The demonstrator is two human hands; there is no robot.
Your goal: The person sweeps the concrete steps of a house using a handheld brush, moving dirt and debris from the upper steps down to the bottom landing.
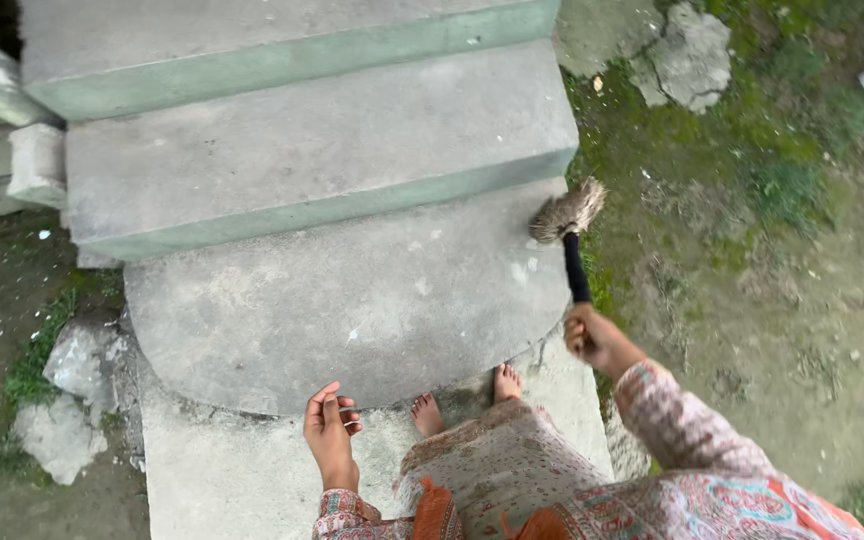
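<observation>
At the right edge of the round step (352,310), the person's right hand (592,338) is closed tight around the black handle of a small broom (569,235). The brush end sits just past the far right corner of the round step, where the stone meets the grass (752,190). The handle end is nearer the person, and the bristles point away, up toward the higher steps (312,150). The broom's long line runs almost straight from the hand to the bristles, leaning a tiny bit to the left. The bristles fan out low, close to the round step, but it is hard to tell if they touch it.

The left hand (330,435) holds nothing. It hangs loose with the fingers a little curled, near the front edge of the round step, beside the bare feet (464,398).

It looks like a sweep along the right side of the round step is under way. A few white specks lie on the round step. To move them, the next stroke would likely need the bristles pressed down flat and dragged sideways across the stone, with the wrist kept low so the brush does not skip.

Broken stones (77,390) lie to the left of the round step.
</observation>
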